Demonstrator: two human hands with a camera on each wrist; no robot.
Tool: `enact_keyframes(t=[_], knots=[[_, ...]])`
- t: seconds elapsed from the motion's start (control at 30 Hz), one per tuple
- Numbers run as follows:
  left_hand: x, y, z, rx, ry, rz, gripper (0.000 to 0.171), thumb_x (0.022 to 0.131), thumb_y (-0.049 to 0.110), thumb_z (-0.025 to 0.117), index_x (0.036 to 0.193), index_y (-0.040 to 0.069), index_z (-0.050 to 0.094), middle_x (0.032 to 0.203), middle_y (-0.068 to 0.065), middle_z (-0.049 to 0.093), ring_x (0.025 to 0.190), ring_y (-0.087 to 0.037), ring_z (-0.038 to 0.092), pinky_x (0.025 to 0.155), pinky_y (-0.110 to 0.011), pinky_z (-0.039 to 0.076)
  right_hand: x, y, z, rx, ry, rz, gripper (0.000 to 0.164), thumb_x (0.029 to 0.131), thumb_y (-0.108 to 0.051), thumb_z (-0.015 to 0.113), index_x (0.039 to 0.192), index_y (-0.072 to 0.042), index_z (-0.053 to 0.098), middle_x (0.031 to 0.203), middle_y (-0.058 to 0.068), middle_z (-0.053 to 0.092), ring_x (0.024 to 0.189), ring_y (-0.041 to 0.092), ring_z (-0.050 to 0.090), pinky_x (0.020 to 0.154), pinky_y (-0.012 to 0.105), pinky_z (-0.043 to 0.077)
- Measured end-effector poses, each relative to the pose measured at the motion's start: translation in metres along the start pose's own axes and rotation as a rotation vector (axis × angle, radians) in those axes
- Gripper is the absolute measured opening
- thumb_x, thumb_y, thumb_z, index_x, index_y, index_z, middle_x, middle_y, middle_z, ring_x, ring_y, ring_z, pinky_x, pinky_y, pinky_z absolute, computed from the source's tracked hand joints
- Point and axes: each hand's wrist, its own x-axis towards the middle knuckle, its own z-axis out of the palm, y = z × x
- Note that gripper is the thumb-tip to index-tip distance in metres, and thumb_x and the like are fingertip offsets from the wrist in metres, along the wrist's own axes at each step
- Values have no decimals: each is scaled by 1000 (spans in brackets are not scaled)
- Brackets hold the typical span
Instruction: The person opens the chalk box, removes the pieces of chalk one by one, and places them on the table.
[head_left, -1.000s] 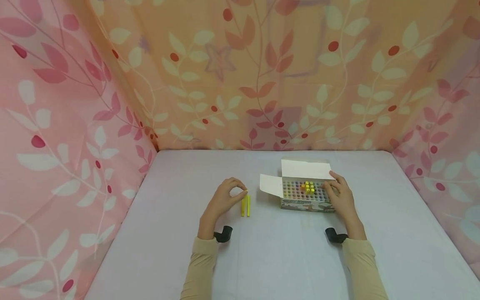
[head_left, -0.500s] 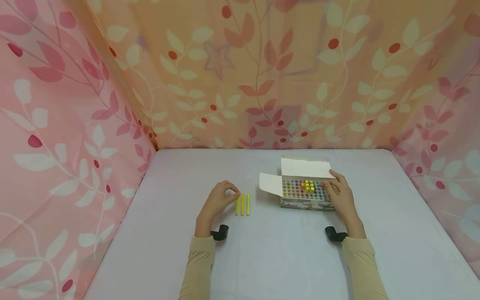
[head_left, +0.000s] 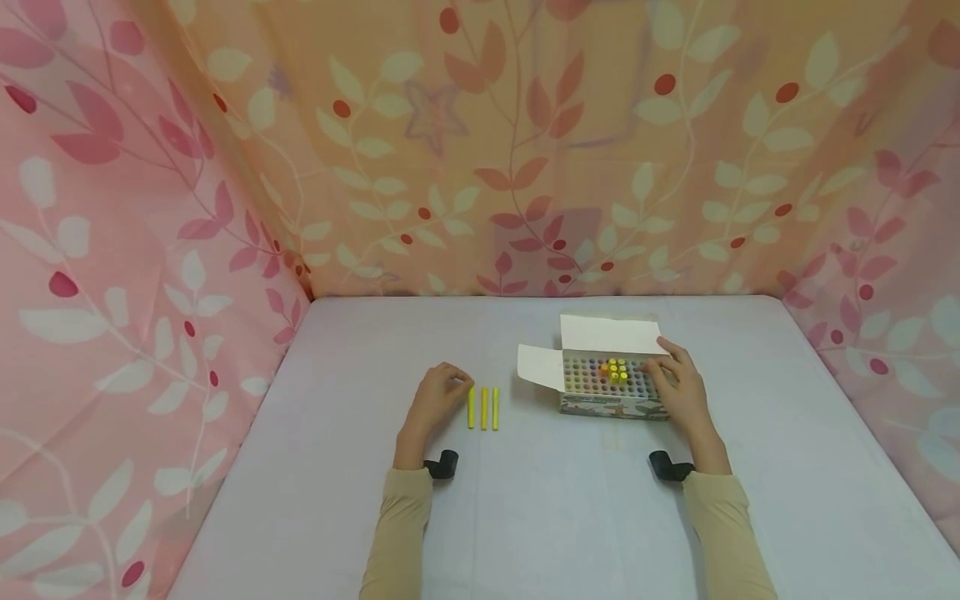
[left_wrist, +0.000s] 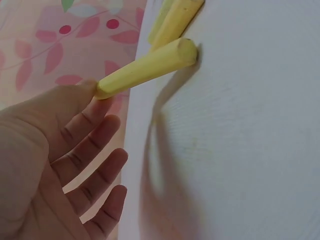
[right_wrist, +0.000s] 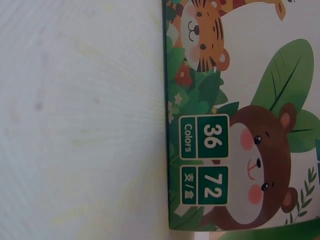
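Observation:
My left hand pinches the upper end of a yellow chalk stick between thumb and index finger; its other fingers are spread loosely. The stick's far end is at the white tabletop. Just right of it, two more yellow chalk sticks lie parallel in a row. My right hand holds the right side of an opened chalk box, thumb over the top, a finger by the raised lid. Sticks stand in rows inside, several yellow ones and an orange one poking higher. The right wrist view shows only the box's printed side.
The box's white lid stands raised at the back and a white side flap sticks out left. A black wrist camera sits at each wrist. Floral curtains hang behind and beside the white table.
My left hand has moved left and slightly down with its chalk stick, which went from above the two lying sticks to beside them, on their left. The right hand keeps its hold on the box.

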Motion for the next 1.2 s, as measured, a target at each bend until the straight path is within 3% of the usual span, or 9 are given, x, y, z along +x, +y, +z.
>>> enact_keyframes(t=[0.33, 1.2], knots=[[1, -6, 7, 76, -16, -43, 19, 89, 30, 63, 94, 13, 70, 102, -2, 63, 99, -21, 53, 88, -39, 43, 0, -1, 1, 3, 0, 10, 30, 94, -29, 54, 89, -2, 67, 142, 16, 38, 131, 44, 31, 100, 65, 25], [6, -5, 15, 105, 0, -80, 21, 86, 29, 66, 91, 9, 70, 99, -4, 60, 95, -22, 50, 81, -37, 43, -1, 0, 0, 3, 5, -11, 30, 95, -29, 53, 91, -2, 67, 142, 16, 37, 130, 45, 32, 98, 65, 27]])
